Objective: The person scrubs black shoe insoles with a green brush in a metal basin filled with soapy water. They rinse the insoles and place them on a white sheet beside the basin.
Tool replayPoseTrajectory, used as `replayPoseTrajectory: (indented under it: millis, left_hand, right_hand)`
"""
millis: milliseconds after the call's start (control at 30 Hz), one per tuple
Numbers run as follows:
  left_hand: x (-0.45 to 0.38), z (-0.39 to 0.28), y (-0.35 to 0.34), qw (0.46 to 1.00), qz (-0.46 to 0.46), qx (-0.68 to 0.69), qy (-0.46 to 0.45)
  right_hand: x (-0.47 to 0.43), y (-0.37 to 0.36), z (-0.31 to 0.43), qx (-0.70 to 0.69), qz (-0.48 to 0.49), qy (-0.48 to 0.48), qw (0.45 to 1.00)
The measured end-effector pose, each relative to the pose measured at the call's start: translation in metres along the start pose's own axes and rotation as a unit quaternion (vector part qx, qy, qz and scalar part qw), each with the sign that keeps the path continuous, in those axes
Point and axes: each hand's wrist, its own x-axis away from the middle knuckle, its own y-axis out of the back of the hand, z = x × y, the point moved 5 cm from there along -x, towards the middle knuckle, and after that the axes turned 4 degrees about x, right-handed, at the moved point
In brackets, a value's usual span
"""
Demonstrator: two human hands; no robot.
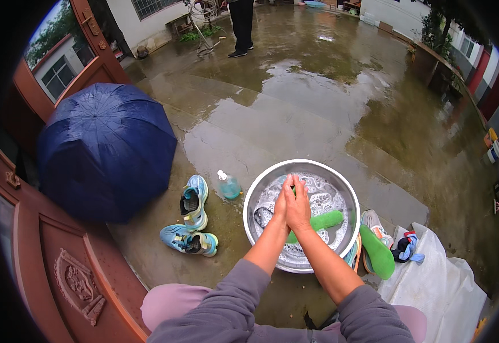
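Observation:
My left hand (280,201) and my right hand (299,206) are pressed palm to palm above a round stainless steel basin (251,240) of soapy water. A bit of green shows between the fingers, but the palms hide what it is and whether it is held. Under my right wrist a green shoe insole (326,220) lies in the suds, its middle partly covered by my arms. A dark-edged item (262,217), hard to make out, is in the foam at the basin's left side.
Blue sneakers (195,201) and a pump bottle (229,188) stand left of the basin. A wet blue umbrella (103,150) rests open by the red door (61,240). At right are another green insole (377,253), shoes, small cloths (407,248) and white sheeting (434,274). A person (241,25) stands farther off.

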Motion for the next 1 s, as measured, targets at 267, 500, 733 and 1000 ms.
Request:
replayPoseTrajectory:
  millis: [267, 500, 733, 1000]
  left_hand:
    - [-0.022, 0.035, 0.043, 0.990, -0.121, 0.066, -0.029]
    - [-0.041, -0.003, 0.070, 0.991, 0.026, 0.127, -0.015]
    - [-0.002, 0.043, 0.018, 0.994, -0.103, 0.005, 0.025]
    - [-0.020, 0.018, 0.046, 0.992, 0.100, 0.054, 0.062]
  right_hand:
    - [-0.034, 0.025, -0.044, -0.024, -0.071, -0.030, 0.997]
    - [0.001, 0.010, 0.023, -0.178, 0.082, 0.083, 0.977]
    - [-0.039, 0.040, -0.036, 0.051, -0.043, -0.023, 0.998]
    - [-0.008, 0.016, 0.011, 0.018, 0.034, -0.057, 0.998]
